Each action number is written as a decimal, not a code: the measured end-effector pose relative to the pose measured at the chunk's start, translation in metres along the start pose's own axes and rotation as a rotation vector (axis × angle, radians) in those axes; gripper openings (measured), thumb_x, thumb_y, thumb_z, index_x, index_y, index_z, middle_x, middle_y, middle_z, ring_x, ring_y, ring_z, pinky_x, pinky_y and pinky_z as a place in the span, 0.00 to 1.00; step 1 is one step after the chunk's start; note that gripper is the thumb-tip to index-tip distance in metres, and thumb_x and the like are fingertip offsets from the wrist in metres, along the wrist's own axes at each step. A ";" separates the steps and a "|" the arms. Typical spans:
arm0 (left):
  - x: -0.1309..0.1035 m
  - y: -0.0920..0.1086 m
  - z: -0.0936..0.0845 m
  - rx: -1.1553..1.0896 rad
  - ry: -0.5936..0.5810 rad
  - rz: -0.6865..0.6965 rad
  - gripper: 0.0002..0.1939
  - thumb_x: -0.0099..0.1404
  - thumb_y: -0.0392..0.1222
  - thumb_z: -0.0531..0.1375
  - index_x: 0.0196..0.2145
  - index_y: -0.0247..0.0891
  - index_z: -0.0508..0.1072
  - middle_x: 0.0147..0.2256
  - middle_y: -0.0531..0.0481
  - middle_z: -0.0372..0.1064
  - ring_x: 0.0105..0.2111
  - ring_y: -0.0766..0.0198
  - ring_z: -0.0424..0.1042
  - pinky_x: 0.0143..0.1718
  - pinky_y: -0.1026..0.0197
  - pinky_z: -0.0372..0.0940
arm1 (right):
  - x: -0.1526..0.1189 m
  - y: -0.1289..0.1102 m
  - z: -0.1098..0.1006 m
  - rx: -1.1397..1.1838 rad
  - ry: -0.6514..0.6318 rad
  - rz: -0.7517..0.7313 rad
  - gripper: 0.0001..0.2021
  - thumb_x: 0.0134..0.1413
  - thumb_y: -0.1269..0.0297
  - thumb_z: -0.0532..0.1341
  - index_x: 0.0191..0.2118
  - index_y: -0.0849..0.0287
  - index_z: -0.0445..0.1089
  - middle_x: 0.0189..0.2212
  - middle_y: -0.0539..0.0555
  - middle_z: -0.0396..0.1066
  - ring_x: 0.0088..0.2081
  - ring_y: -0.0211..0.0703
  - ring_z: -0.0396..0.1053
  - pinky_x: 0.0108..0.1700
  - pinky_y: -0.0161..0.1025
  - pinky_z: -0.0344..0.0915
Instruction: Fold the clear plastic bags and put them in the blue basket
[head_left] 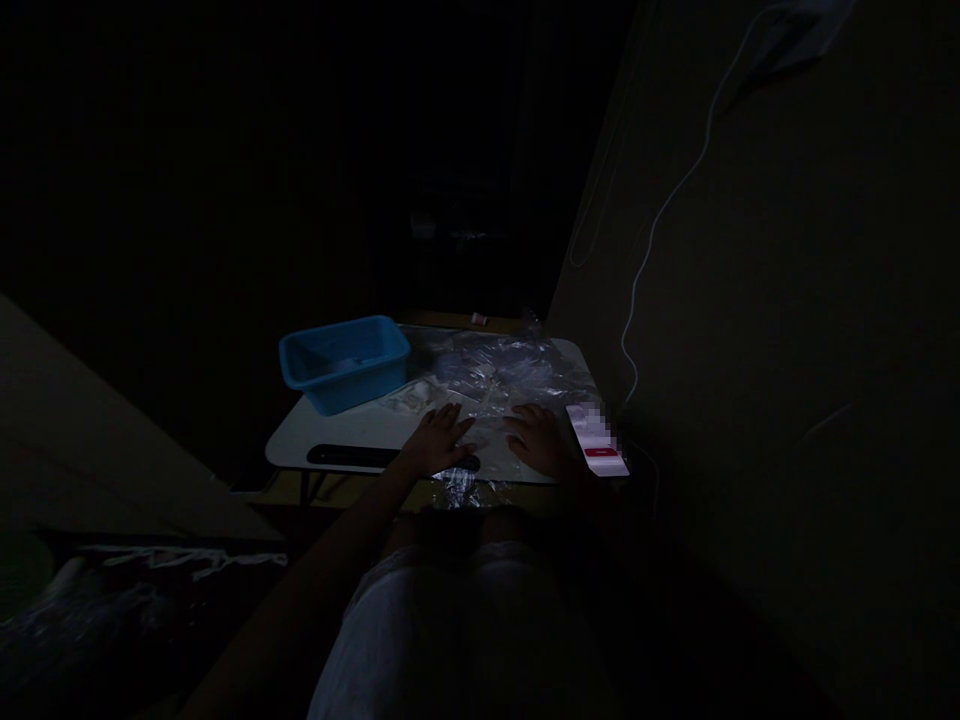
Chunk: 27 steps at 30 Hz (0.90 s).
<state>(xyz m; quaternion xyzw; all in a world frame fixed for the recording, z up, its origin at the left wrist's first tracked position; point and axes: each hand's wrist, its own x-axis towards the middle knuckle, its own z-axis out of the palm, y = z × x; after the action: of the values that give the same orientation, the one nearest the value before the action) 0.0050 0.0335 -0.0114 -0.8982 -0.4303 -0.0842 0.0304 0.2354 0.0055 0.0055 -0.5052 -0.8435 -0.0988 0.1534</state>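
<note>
My left hand (441, 440) rests near the front of a small white table (337, 430), fingers spread, beside the dark slot (352, 456) along its edge. To its right, my right hand (536, 438) lies with fingers apart and holds nothing that I can see. Thin clear plastic (495, 375) covers the table behind and between both hands, and some hangs over the front edge. A blue plastic basin (349, 385) stands at the left rear, with something pale inside that I cannot make out. Close to my right hand is a phone (598, 440) with a lit screen.
A white cable (667, 205) runs down the right wall to the phone's area. A small red and white item (479, 319) sits behind the table. More crumpled plastic (82, 620) lies at the lower left. The room is very dark.
</note>
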 end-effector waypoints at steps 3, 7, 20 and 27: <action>0.000 0.000 0.000 0.010 -0.007 -0.001 0.29 0.61 0.58 0.44 0.57 0.42 0.54 0.59 0.40 0.45 0.58 0.50 0.43 0.54 0.48 0.45 | 0.002 -0.001 0.000 -0.014 -0.022 0.008 0.14 0.51 0.63 0.54 0.45 0.56 0.67 0.49 0.56 0.61 0.51 0.49 0.53 0.49 0.46 0.49; 0.000 -0.001 0.001 0.006 -0.011 0.007 0.30 0.61 0.58 0.44 0.57 0.41 0.54 0.59 0.38 0.44 0.58 0.48 0.43 0.53 0.47 0.45 | 0.006 -0.001 -0.003 -0.029 -0.020 0.036 0.12 0.51 0.63 0.54 0.41 0.57 0.68 0.47 0.57 0.63 0.49 0.49 0.54 0.48 0.46 0.50; 0.000 0.000 0.000 0.001 -0.018 -0.012 0.29 0.61 0.58 0.45 0.57 0.43 0.54 0.59 0.41 0.44 0.59 0.49 0.42 0.54 0.48 0.45 | 0.011 0.002 -0.007 -0.067 -0.036 0.032 0.12 0.48 0.70 0.54 0.39 0.56 0.69 0.44 0.56 0.64 0.48 0.48 0.55 0.46 0.45 0.50; 0.000 0.002 -0.005 0.020 -0.028 0.001 0.29 0.62 0.57 0.44 0.56 0.40 0.54 0.59 0.37 0.45 0.58 0.48 0.43 0.53 0.47 0.45 | 0.009 0.002 -0.011 -0.102 -0.060 0.064 0.13 0.47 0.72 0.54 0.38 0.56 0.70 0.44 0.56 0.64 0.47 0.49 0.55 0.45 0.45 0.51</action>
<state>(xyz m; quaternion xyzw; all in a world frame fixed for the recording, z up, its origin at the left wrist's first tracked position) 0.0063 0.0315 -0.0066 -0.8991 -0.4312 -0.0675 0.0334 0.2346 0.0100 0.0191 -0.5416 -0.8251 -0.1215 0.1051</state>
